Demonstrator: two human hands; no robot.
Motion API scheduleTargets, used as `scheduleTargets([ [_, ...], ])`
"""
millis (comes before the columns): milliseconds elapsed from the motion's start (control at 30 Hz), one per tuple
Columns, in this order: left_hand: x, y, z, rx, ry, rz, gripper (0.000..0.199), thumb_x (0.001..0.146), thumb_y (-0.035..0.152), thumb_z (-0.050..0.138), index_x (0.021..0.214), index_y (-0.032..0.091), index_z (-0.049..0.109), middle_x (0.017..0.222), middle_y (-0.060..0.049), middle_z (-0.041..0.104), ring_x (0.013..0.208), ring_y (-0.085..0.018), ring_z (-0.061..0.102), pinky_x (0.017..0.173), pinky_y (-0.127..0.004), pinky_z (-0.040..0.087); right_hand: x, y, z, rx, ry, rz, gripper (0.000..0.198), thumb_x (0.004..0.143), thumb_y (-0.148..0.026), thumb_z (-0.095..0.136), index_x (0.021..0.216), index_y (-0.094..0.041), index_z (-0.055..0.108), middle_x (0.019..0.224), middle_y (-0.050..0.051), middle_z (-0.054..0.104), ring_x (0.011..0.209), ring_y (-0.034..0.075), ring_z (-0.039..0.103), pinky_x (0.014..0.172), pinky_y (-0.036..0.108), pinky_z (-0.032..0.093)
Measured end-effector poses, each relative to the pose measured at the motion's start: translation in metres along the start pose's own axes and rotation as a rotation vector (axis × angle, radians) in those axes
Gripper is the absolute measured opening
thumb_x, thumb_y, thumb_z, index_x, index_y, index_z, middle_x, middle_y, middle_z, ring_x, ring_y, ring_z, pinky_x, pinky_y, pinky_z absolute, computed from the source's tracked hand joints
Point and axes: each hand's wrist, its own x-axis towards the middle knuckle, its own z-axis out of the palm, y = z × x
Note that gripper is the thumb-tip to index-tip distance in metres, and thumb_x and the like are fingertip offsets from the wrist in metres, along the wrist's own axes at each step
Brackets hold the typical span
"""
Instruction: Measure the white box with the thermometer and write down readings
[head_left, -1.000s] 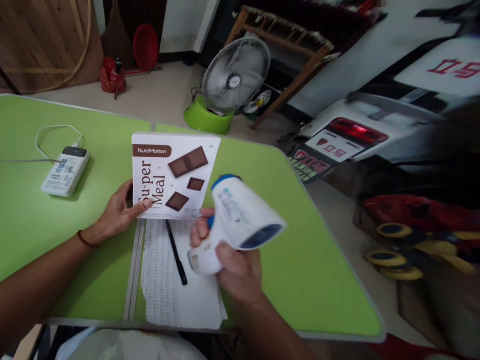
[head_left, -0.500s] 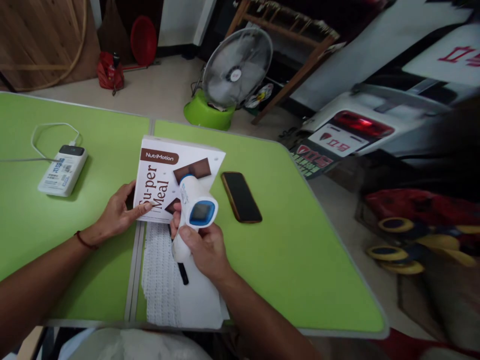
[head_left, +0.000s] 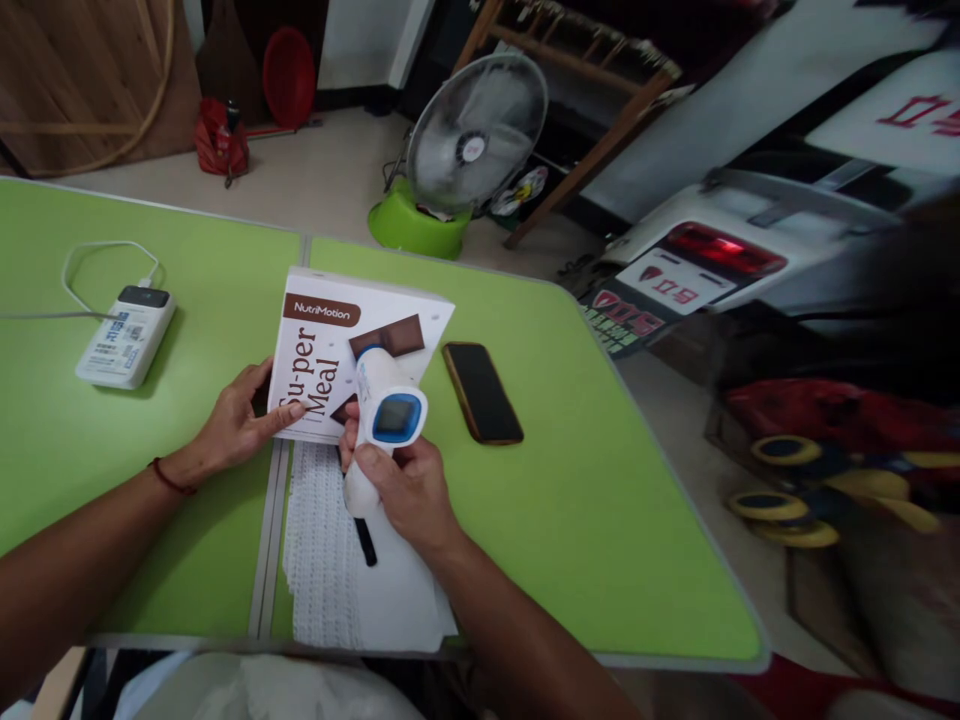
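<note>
My left hand (head_left: 244, 415) grips the lower left edge of a white box (head_left: 319, 360) printed "NutriMotion Su-per Meal", thumb on its front and the other fingers hidden behind. In my right hand (head_left: 409, 490) is a white infrared thermometer (head_left: 379, 400) with a blue-rimmed screen facing me. Its front end points at the box and covers part of the printed picture; whether the two touch I cannot tell. Below them lie white papers (head_left: 322, 560) with rows of print, and a black pen (head_left: 365, 542) rests on top, partly hidden by the thermometer's handle.
A black phone (head_left: 482, 393) lies on the green table (head_left: 600, 520), right of the box. On the left is a white power bank (head_left: 126, 337) with a cable plugged in. Beyond the table stand a fan (head_left: 476, 135) on a green stool and a white scooter (head_left: 690, 265).
The thermometer in my right hand has shifted slightly left and tilted a little. My left hand and the box have stayed nearly still.
</note>
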Motion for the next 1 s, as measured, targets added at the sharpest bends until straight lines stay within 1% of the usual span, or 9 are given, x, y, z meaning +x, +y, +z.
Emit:
scheduleTargets([
  [133,0.0,-0.0002,0.0004,-0.025,-0.001,0.004,0.049,0.09,0.058,0.071,0.122,0.02,0.066,0.11,-0.01,0.072,0.096,-0.028,0.067,0.084,-0.043,0.058,-0.0005,-0.0017,0.0014,-0.022,0.024,-0.009,0.034,0.072,-0.053,0.081,0.078,-0.022,0.069,0.073,0.0,0.066,0.064,0.014,0.056,0.061,0.032,0.049],
  [233,-0.0002,-0.0012,0.0003,-0.028,-0.001,-0.002,0.05,0.09,0.057,0.072,0.121,0.019,0.066,0.112,-0.011,0.071,0.099,-0.029,0.067,0.086,-0.045,0.057,-0.0013,-0.0011,0.0024,-0.033,0.027,-0.019,0.035,0.072,-0.055,0.079,0.076,-0.022,0.067,0.07,-0.001,0.065,0.063,0.014,0.055,0.06,0.032,0.049],
  [333,0.0002,-0.0008,0.0002,-0.024,-0.002,0.002,0.051,0.089,0.058,0.073,0.121,0.019,0.066,0.11,-0.011,0.071,0.098,-0.029,0.066,0.086,-0.045,0.057,-0.0017,-0.0003,0.0031,-0.033,0.028,-0.018,0.034,0.073,-0.054,0.079,0.077,-0.023,0.066,0.07,-0.001,0.065,0.063,0.014,0.055,0.06,0.032,0.048],
  [533,0.0014,0.0029,0.0017,-0.091,-0.011,0.0,0.048,0.089,0.058,0.073,0.117,0.02,0.066,0.109,-0.01,0.071,0.096,-0.028,0.067,0.084,-0.043,0.059,-0.0017,0.0008,0.0031,-0.001,0.009,-0.009,0.034,0.074,-0.054,0.078,0.073,-0.023,0.065,0.069,-0.001,0.063,0.064,0.015,0.055,0.061,0.032,0.048],
  [667,0.0009,0.002,0.002,-0.071,-0.005,-0.017,0.048,0.088,0.057,0.074,0.117,0.02,0.067,0.109,-0.011,0.07,0.098,-0.029,0.067,0.086,-0.045,0.058,-0.0021,0.0004,0.0027,-0.022,0.018,0.004,0.035,0.073,-0.055,0.079,0.074,-0.023,0.065,0.069,-0.001,0.062,0.065,0.015,0.055,0.062,0.033,0.049],
  [767,0.0007,0.0016,0.0015,-0.065,-0.002,-0.024,0.048,0.088,0.058,0.074,0.115,0.019,0.067,0.107,-0.011,0.07,0.098,-0.028,0.067,0.086,-0.044,0.059,-0.0023,-0.0007,0.0034,-0.014,0.019,0.007,0.038,0.072,-0.058,0.079,0.073,-0.023,0.064,0.068,-0.001,0.061,0.063,0.015,0.054,0.059,0.033,0.048],
  [900,0.0009,0.0024,0.0014,-0.069,-0.004,-0.019,0.048,0.088,0.058,0.074,0.116,0.019,0.066,0.109,-0.01,0.07,0.099,-0.028,0.067,0.087,-0.044,0.059,-0.0026,-0.0017,0.0044,0.0,0.019,0.007,0.034,0.073,-0.054,0.079,0.074,-0.023,0.064,0.069,-0.001,0.062,0.063,0.015,0.054,0.058,0.032,0.047],
  [1000,0.0013,0.0034,0.0015,-0.068,-0.009,-0.013,0.047,0.088,0.057,0.074,0.115,0.019,0.066,0.11,-0.01,0.07,0.097,-0.028,0.067,0.085,-0.044,0.059,-0.0025,-0.0018,0.0045,0.012,0.023,0.016,0.029,0.073,-0.049,0.08,0.074,-0.023,0.067,0.071,0.0,0.065,0.064,0.015,0.056,0.059,0.032,0.048],
])
